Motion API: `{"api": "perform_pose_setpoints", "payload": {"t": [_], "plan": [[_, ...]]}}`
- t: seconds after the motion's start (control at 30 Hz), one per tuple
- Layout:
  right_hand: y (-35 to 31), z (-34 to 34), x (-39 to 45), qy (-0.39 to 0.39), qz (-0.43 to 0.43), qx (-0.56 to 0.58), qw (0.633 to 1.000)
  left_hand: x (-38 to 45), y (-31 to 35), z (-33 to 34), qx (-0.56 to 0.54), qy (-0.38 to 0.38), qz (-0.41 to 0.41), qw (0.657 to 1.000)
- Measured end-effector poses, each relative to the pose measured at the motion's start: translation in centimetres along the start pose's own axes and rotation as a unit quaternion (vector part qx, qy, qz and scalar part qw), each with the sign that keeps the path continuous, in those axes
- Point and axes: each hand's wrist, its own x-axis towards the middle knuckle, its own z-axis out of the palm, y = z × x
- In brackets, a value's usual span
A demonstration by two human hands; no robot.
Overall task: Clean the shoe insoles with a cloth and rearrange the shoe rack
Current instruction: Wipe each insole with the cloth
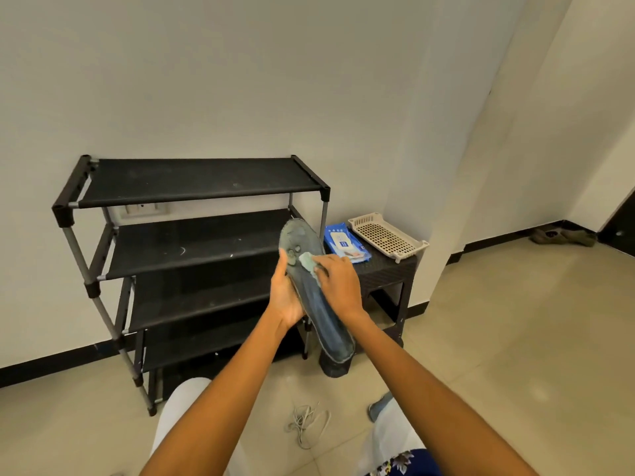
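Observation:
A long dark blue-grey insole (326,321), worn and stained at its toe end, is held up in front of the black shoe rack (192,242). My left hand (285,293) grips the insole from its left side, thumb on the upper face. My right hand (338,280) presses a small pale green cloth (307,262) against the insole near the toe end, fingers curled over the cloth. The rack's shelves hold no shoes.
A black stool (388,273) right of the rack carries a blue wipes pack (345,243) and a beige perforated tray (388,237). White laces (305,424) lie on the tiled floor between my knees. A pair of shoes (563,237) sits by the far wall at right.

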Motion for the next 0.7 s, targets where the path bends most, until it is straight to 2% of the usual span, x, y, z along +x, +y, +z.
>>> {"api": "perform_pose_setpoints", "payload": {"t": [0.1,0.23,0.33,0.5,0.6,0.7], "plan": [[-0.6,0.0,0.7,0.001,0.017,0.011,1.0,-0.3,-0.7,0.0,0.012,0.014,-0.005,1.0],[-1.8,1.4,-1.6,-0.003,-0.063,-0.004,0.998,0.2,0.0,-1.0,0.0,0.052,0.016,0.998],[-1.2,0.7,-2.0,-0.018,-0.152,-0.067,0.986,0.7,0.8,-1.4,-0.01,0.033,0.011,0.999],[-1.5,-0.5,0.5,-0.003,-0.05,-0.099,0.994,0.5,-0.3,-0.2,0.002,0.029,0.007,1.0],[-3.2,0.3,-0.7,-0.024,-0.108,-0.079,0.991,0.5,0.4,-0.4,-0.007,0.053,0.034,0.998],[-3.1,0.5,-2.7,-0.067,-0.184,-0.09,0.976,0.7,1.2,-1.8,-0.01,0.059,0.016,0.998]]}}
